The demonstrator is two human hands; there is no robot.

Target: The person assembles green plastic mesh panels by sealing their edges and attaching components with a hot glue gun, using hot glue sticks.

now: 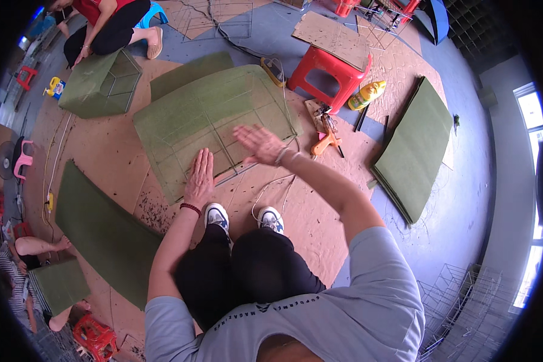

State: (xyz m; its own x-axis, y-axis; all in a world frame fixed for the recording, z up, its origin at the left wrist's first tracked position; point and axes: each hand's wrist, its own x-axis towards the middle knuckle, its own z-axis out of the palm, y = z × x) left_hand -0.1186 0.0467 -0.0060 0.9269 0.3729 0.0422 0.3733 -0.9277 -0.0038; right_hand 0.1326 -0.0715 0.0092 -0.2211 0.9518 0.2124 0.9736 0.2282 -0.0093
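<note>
Brown cardboard (111, 145) is spread over much of the blue-grey floor (467, 181), and on it, just beyond the person's feet, a broad green sheet (193, 117) is set together with a wire frame (220, 136), whose straight lines can be seen across the green. To the right, a stack of folded or layered green sheets (413, 151) is laid at a slant, while a single dark green piece (108, 232) is stretched out on the left. Beyond the work, a red stool (320, 60) is topped by a speckled brown board (335, 39). The left hand (200, 178) is laid flat near the sheet's closest edge, its fingers straight and held together, pointed away from the body. The right hand (259, 145) is held flat over the near right part of the sheet, its fingers extended but blurred; whether the sheet is touched by it cannot be told. Near the stool, a yellow bottle (367, 95) is seen lying tilted, and an orange-handled glue gun (326, 142) is placed just right of the sheet.
</note>
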